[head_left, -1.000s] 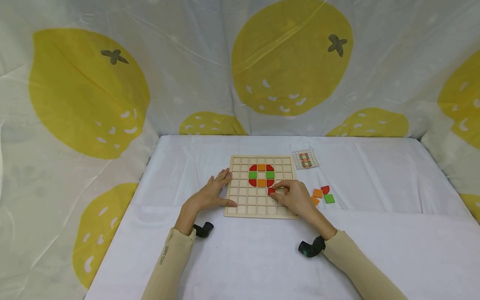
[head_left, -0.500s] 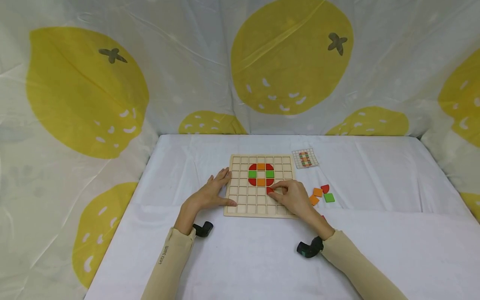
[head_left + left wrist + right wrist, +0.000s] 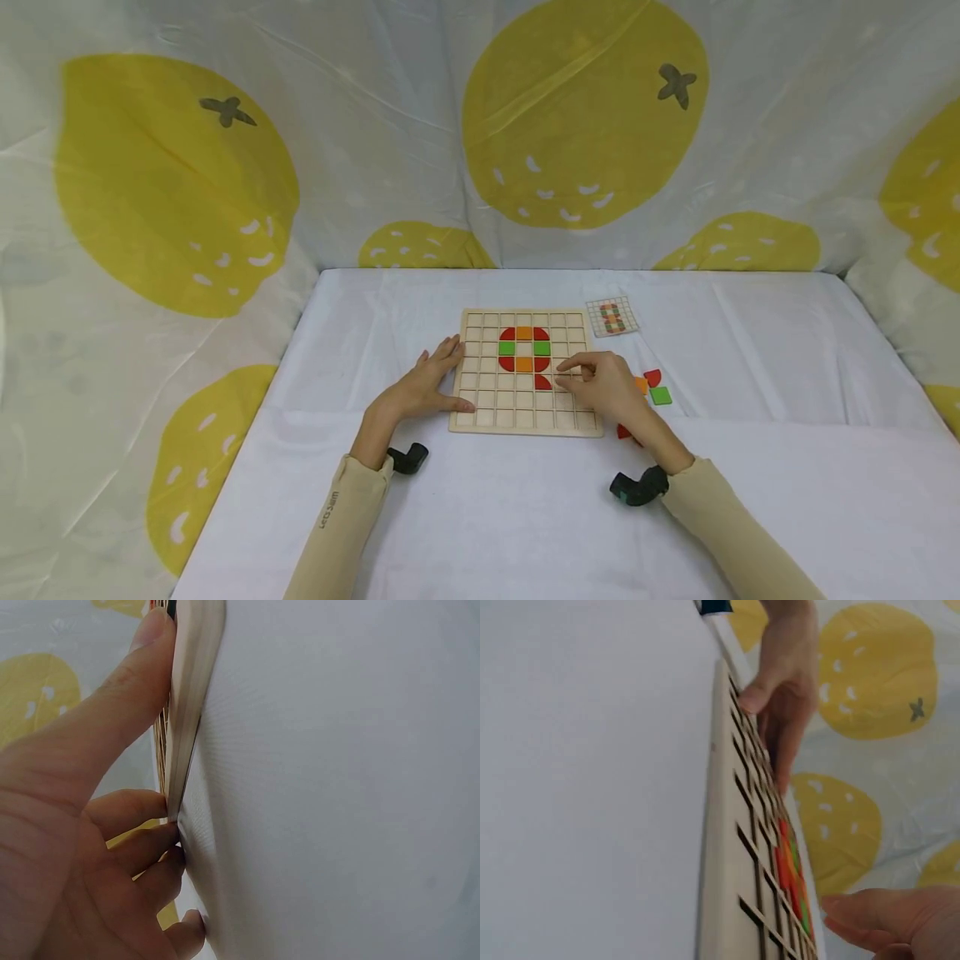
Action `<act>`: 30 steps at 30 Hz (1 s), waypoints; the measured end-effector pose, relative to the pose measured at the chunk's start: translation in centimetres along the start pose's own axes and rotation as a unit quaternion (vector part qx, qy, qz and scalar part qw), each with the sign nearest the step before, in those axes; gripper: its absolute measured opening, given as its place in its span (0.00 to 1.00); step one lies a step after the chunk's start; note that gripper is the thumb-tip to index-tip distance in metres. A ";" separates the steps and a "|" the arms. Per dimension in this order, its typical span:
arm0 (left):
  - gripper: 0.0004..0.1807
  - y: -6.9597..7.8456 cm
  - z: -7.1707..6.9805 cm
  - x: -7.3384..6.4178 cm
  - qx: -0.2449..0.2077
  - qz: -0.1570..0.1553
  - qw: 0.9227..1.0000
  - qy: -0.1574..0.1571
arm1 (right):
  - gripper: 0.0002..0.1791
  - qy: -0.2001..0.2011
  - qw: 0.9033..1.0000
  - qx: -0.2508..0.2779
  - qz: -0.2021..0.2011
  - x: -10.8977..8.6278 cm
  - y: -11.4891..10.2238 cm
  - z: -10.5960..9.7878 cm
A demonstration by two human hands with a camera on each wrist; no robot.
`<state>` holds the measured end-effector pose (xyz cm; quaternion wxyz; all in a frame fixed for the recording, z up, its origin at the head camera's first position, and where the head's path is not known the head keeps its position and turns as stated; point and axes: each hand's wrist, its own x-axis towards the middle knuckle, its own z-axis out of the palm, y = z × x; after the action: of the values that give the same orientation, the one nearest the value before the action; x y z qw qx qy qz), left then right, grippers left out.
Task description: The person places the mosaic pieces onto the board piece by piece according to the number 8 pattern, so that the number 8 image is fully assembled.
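Observation:
A wooden grid board [image 3: 487, 423] lies on the white cloth. Red, orange and green pieces form a ring [image 3: 524, 333] in its upper middle. One red quarter-round piece [image 3: 542, 382] sits in a cell just below the ring's right side. My left hand [image 3: 420, 390] rests spread at the board's left edge; in the left wrist view its thumb [image 3: 124, 694] lies along the board's side. Over the board's right side, my right hand [image 3: 603, 383] has thumb and index finger apart with nothing between them, right of that red piece.
A small pattern card [image 3: 611, 317] lies beyond the board's upper right corner. Loose pieces lie to the right, among them a green square [image 3: 661, 396] and a red quarter-round [image 3: 652, 378], some partly hidden by my right hand. A lemon-print curtain [image 3: 375, 142] hangs behind the table.
My right hand has let go of the red quarter-round piece, which now lies in its cell, and has moved right. My left hand has stayed at the board's edge.

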<state>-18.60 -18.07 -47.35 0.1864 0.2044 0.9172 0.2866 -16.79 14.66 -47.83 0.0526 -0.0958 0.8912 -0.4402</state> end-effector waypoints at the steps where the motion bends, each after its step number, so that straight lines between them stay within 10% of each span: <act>1: 0.63 0.0 0.0 0.0 0.000 0.001 1.000 -0.002 | 0.11 0.001 1.000 -0.005 0.000 -0.1 0.2 -0.7; 16: 0.63 -0.1 0.1 -0.2 -0.005 0.001 1.000 -0.002 | 0.15 0.041 0.996 -0.062 0.044 -2.9 4.1 -7.5; 30: 0.63 -0.1 0.1 -0.1 -0.005 0.000 1.000 -0.004 | 0.20 0.015 0.994 -0.093 0.059 -4.5 7.2 -8.0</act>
<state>-18.50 -18.17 -47.42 0.1906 0.2050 0.9152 0.2900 -14.70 26.11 -48.63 0.0562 -0.0415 0.9331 -0.3529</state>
